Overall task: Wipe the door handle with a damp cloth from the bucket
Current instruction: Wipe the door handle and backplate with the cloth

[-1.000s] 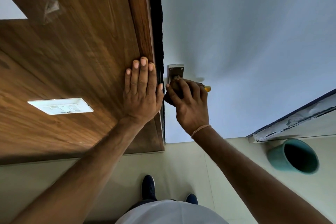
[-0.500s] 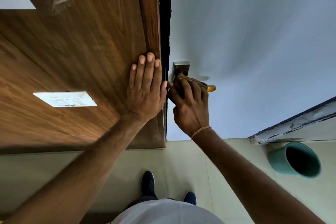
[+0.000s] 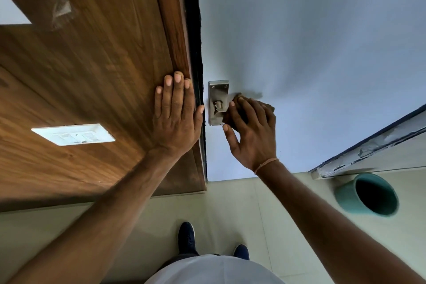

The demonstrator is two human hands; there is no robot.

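Wiping looks underway in the head view, the only one. Right hand [image 3: 252, 132] is curled over a brown cloth [image 3: 232, 117] bunched on the door handle [image 3: 217, 108], fingers [image 3: 246, 108] draped across the top, thumb stretched out below and apart from the wad. So: closed round cloth, w/ the lever hidden under it; only the stem and metal backplate [image 3: 217, 90] show just left of the fingertips. Wrist is bent back, forearm rising from lower right.

Handling, as a guess: cloth is soft, limp, prob. damp, so it'll mould round the lever and slip if held loose; best kept wrapped w/ fingers over and thumb brought under. Handle is stiff metal, smooth, likely slick when wet, and sprung, so hard pressure may turn it.

Left hand [image 3: 176, 115] is flat and wide, holding nothing, palm pressed on the wooden panel [image 3: 92, 76] across the dark gap from the right hand, fingers pointing up, thumb tip at the edge. Arm nearly straight, bracing.

Bucket [image 3: 366, 193], teal, sits on the floor well right of the right forearm, below wrist level. Inside too dark to tell contents.
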